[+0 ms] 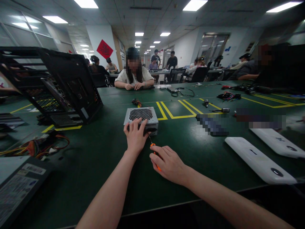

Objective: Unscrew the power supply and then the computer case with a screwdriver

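Observation:
A grey computer power supply (141, 113) with a honeycomb grille on top sits on the green table in front of me. My left hand (135, 136) grips its near side, fingers over the top edge and thumb by a dark part on the near face. Held in my closed right hand (170, 164) is a screwdriver with an orange handle (152, 145). Its thin shaft points up and to the left, and the tip is at the lower near edge of the power supply, close to my left thumb. Exactly what the tip touches is too small to tell.
An open black computer case (69, 89) stands at the left. Nearer lie bundled cables (35, 148) and another power supply (21, 187). White slabs (259, 160) and an electric screwdriver (222, 110) lie to the right. A person (134, 74) sits across the table.

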The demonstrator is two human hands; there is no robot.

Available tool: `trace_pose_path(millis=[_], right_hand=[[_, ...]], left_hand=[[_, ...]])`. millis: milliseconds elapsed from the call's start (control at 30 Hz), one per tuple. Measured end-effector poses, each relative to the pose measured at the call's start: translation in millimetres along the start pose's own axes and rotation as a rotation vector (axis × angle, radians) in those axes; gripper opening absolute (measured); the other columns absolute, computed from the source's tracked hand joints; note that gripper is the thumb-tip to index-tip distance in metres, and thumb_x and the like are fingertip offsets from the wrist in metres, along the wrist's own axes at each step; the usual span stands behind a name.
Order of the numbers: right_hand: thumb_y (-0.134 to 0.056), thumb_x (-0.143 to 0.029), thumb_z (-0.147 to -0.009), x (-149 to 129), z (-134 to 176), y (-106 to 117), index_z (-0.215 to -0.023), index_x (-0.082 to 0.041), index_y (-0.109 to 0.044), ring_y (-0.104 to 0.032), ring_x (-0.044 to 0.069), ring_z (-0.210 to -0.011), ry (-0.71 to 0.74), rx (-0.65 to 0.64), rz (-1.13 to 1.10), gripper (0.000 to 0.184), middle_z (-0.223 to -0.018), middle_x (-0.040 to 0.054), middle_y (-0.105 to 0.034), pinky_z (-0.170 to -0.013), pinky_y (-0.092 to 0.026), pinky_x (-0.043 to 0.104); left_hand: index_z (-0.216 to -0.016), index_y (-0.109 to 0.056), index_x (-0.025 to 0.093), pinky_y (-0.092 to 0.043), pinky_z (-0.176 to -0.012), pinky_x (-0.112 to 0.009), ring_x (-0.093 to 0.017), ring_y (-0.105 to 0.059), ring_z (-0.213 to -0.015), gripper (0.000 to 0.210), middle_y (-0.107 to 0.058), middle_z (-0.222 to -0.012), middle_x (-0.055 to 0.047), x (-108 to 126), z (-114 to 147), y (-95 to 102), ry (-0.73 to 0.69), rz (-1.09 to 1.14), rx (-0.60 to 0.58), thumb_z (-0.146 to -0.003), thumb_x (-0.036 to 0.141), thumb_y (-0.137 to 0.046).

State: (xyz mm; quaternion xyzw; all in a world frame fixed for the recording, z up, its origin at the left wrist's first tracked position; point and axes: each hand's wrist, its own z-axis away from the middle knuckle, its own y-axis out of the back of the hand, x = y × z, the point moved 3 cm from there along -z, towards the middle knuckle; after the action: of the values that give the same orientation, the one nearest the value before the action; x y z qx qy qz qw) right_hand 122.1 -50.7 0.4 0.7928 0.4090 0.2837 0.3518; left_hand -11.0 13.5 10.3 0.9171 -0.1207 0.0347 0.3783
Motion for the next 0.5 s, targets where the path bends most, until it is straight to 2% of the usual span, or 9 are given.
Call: trace_pose_path(millis=[133, 267, 367, 500], right_hand=[[-0.043, -0.013, -0.076, -0.2, 0.7, 3.5, -0.082, -0.014, -0.053, -0.049, 0.018, -0.083, -0.004, 0.045, 0.017, 0.011, -0.096, 0.0111, -0.052, -0.07, -0.039, 0.031], [-0.044, -0.013, -0.077, -1.7, 0.3, 5.4, -0.078, -0.016, -0.054, -0.047, 0.018, -0.082, 0.026, 0.034, 0.051, 0.01, -0.097, 0.0098, -0.051, -0.071, -0.038, 0.032], [-0.045, -0.015, -0.077, -1.9, -0.2, 4.1, -0.08, -0.017, -0.055, -0.046, 0.018, -0.084, 0.014, -0.002, 0.062, 0.011, -0.1, 0.0104, -0.05, -0.073, -0.036, 0.032], [-0.044, -0.026, -0.079, -1.4, -1.5, 3.9, -0.092, -0.017, -0.054, -0.046, 0.02, -0.084, -0.053, -0.014, 0.106, 0.019, -0.1, 0.0126, -0.05, -0.071, -0.035, 0.033]], left_hand=[[-0.115, -0.047, 0.028, -0.014, -0.096, -0.043, -0.023, -0.035, -0.113, 0.047, -0.045, -0.121, -0.006, -0.3, -0.1, 0.5, 0.001, -0.005, -0.001, -0.069, 0.032, -0.057], [-0.115, -0.047, 0.028, -0.013, -0.096, -0.043, -0.023, -0.034, -0.114, 0.046, -0.045, -0.121, -0.006, -0.6, 0.0, 1.0, -0.004, -0.006, -0.006, -0.07, 0.032, -0.056], [-0.116, -0.046, 0.028, -0.014, -0.096, -0.043, -0.023, -0.034, -0.114, 0.047, -0.044, -0.121, -0.007, -0.5, -0.1, 0.8, 0.001, -0.004, -0.014, -0.07, 0.031, -0.056], [-0.115, -0.047, 0.028, -0.014, -0.095, -0.044, -0.024, -0.034, -0.113, 0.047, -0.045, -0.121, -0.007, 0.3, -0.5, 1.2, 0.005, -0.005, -0.015, -0.069, 0.031, -0.057]])
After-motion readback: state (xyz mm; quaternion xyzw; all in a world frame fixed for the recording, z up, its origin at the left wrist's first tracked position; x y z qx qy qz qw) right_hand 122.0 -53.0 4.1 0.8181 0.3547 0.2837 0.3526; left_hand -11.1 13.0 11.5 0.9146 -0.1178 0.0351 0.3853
